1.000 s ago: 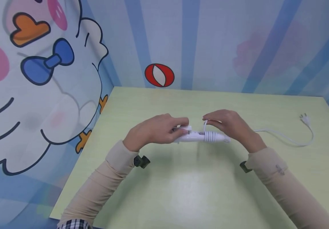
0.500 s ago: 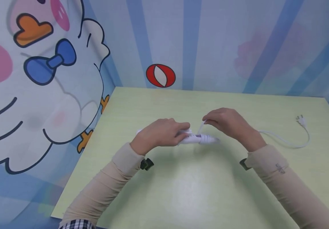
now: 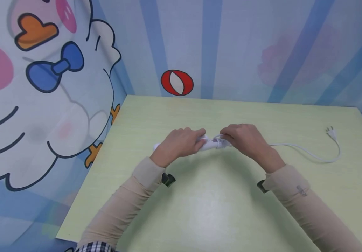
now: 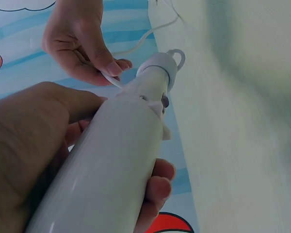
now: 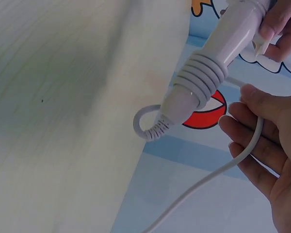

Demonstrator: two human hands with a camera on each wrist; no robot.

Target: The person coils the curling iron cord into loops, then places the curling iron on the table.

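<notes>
My left hand [image 3: 179, 141] grips a white wand-shaped appliance that looks like a curling iron [image 5: 233, 34], held above the table. Its thumb lies by a small lever on the barrel, in the right wrist view. Several coils of white cord [image 5: 201, 77] are wound round the narrower end of the handle, and a short loop leaves the tip. Between thumb and fingers my right hand [image 3: 244, 140] pinches the cord [image 5: 203, 182] close beside the coils. In the left wrist view the wide barrel [image 4: 106, 155] fills the foreground, with fingers curled round it.
The cord's loose end runs right across the pale green table [image 3: 200, 210] to a two-pin plug [image 3: 331, 133] near the right edge. A wall with cartoon prints [image 3: 176, 83] stands behind the table and on its left.
The right hand dips and shifts left, bringing the pinched cord close to the handle. The left hand moves slightly right and up in view, and the curling iron's angle changes.
</notes>
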